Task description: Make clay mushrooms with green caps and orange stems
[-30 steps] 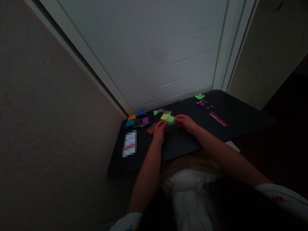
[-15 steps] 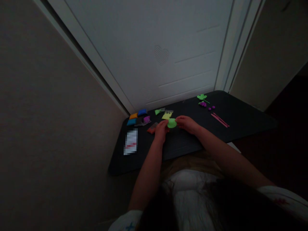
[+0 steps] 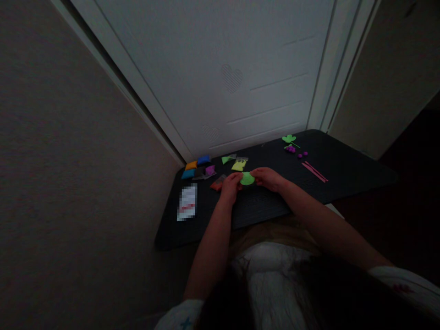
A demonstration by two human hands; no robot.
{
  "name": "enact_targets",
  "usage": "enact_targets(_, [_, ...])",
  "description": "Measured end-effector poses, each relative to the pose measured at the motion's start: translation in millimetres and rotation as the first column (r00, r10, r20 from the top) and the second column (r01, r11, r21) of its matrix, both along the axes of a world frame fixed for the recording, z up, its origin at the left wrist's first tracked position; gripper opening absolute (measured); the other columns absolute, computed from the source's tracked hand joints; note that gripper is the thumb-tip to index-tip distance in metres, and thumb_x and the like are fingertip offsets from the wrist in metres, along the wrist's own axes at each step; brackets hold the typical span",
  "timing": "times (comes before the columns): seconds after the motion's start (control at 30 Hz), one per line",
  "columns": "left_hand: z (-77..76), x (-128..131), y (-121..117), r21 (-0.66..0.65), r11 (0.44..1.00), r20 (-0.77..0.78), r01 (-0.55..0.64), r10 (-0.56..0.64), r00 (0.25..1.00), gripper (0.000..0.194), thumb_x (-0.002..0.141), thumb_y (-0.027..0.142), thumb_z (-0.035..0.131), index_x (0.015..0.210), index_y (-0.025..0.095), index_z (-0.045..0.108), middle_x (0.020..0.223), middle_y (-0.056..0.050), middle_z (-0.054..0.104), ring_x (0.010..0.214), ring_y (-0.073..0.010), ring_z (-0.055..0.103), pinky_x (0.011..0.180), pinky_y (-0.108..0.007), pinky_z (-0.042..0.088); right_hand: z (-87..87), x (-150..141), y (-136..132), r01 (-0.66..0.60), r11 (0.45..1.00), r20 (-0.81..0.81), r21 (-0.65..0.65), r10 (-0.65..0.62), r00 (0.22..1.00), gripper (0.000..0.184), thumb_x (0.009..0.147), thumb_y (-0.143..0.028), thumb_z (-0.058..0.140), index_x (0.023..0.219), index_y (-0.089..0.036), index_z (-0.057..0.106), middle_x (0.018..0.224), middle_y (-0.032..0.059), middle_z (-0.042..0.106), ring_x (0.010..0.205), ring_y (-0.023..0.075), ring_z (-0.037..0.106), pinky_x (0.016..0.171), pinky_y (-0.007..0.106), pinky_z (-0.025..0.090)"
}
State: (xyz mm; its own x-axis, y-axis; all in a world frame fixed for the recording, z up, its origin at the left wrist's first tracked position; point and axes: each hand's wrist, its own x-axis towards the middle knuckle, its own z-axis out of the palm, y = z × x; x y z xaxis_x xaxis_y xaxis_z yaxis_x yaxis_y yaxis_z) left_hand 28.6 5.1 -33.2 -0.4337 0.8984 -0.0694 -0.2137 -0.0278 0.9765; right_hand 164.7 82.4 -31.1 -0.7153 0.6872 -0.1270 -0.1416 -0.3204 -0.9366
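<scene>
A flattened piece of light green modelling clay is held between my two hands over the dark table. My left hand pinches its left edge. On the other side, the fingers of my right hand are closed on its right edge. Close beside my left hand lies a red clay packet, partly covered by the hand. Just beyond the hands is a yellow clay packet, and a green clay packet sits to its left.
Orange, blue, teal and purple packets lie back left, near a blurred white packet. At right are pink modelling tools, purple clay balls and a green flower shape. A white door stands behind.
The green clay has tilted and sits slightly lower, so more of its flat face shows. Both hands keep hold of its edges and have barely moved.
</scene>
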Motion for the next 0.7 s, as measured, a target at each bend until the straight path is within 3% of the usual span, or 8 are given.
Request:
enact_targets(0.2, [-0.4,-0.3,-0.6,0.005,1.0,-0.005,0.01,-0.01,1.0,0.029,0.06,0.038,0.065,0.077,0.015,0.059,0.059,0.002,0.055,0.046,-0.008,0.048,0.039,-0.018,0.03,1.9,1.0,-2.3,-0.047,0.999,-0.003,0.005,0.047,0.999,0.019,0.062,-0.029,0.066,0.069,-0.015,0.056,0.053,-0.0047,0.047,0.046,0.0043,0.039,0.041,0.017,0.029])
enact_targets(0.7, [-2.2,-2.5,-2.4,-0.006,0.995,-0.018,0.096,-0.096,0.995,0.022,0.06,0.03,0.062,0.076,0.014,0.061,0.057,0.002,0.053,0.046,-0.007,0.047,0.038,-0.017,0.028,-0.5,0.7,-3.1,-0.068,0.994,0.045,0.091,0.064,0.997,0.019,0.065,-0.032,0.064,0.072,-0.017,0.056,0.05,-0.006,0.044,0.042,0.0033,0.035,0.037,0.015,0.025])
